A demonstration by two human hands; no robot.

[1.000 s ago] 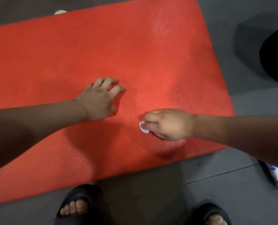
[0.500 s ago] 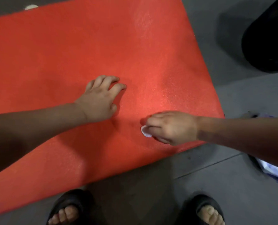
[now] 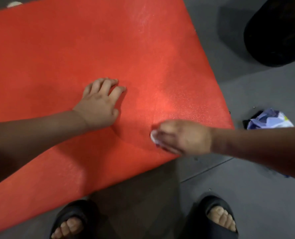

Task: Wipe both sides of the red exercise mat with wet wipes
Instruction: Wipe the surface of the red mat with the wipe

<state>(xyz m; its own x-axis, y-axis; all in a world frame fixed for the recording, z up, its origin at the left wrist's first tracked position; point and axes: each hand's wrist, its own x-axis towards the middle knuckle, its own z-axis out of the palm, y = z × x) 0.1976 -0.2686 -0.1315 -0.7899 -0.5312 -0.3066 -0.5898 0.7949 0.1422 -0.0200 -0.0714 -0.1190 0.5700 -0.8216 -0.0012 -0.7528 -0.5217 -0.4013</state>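
The sandals (image 3: 74,216) show more toe than half a second ago, and both are cut off by the bottom edge. The right hand (image 3: 183,137) stays by the mat's near right corner, now blurred, its fingers curled round a white wipe (image 3: 153,136) of which only a sliver shows. The left hand (image 3: 98,104) lies where it was, fingers straight and spread, flat on the mat (image 3: 91,40). The mat lies on the grey floor (image 3: 246,195), its left part out of frame. Past the right forearm a crumpled pale bag (image 3: 269,119) shows more fully; a dark thing (image 3: 278,31) at far right is too dim to make out
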